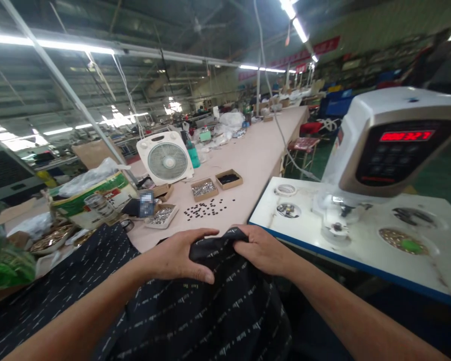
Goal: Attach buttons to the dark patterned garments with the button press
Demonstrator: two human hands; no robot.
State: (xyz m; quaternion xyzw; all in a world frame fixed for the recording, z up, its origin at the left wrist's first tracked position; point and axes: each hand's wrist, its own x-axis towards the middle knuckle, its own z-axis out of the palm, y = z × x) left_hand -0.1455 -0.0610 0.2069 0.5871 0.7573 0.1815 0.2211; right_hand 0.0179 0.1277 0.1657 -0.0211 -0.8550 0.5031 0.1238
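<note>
Dark fabric point(206, 316) printed with rows of small white marks hangs in front of me and spreads off to the lower left. My right hand point(263, 249) pinches its upper edge between thumb and fingers, bunching a fold. At the left of that fold, my left hand point(173, 254) has its thumb and fingers spread wide apart, lying against the cloth without closing on it. Beyond the hands, many small black pieces point(203, 210) lie scattered on the table point(233, 155).
To the right stands a white machine point(394, 145) with a red digital display, on a white blue-edged worktop point(285, 225). Small boxes of metal parts point(204, 190) and black parts point(229, 179) sit ahead. A box fan point(168, 160) and a green-white carton point(93, 200) stand left.
</note>
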